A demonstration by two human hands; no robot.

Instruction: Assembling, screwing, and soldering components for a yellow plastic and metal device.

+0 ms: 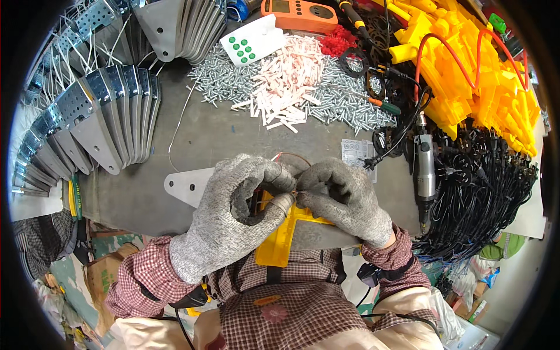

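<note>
Both gloved hands meet over a yellow plastic part lying on a grey metal plate at the near edge of the counter. The left hand curls its fingers closed over the part. The right hand pinches a thin red wire just above the part.

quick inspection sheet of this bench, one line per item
surface: grey worktop, mostly covered
job's things: yellow plastic part on a metal plate, thin red wire above it
clutter: screw pile, pink strips, stacked metal brackets, yellow parts heap
grippers: gloved left hand and right hand meet over the yellow part
cables: black cord bundle
surroundings: orange multimeter, electric screwdriver
</note>
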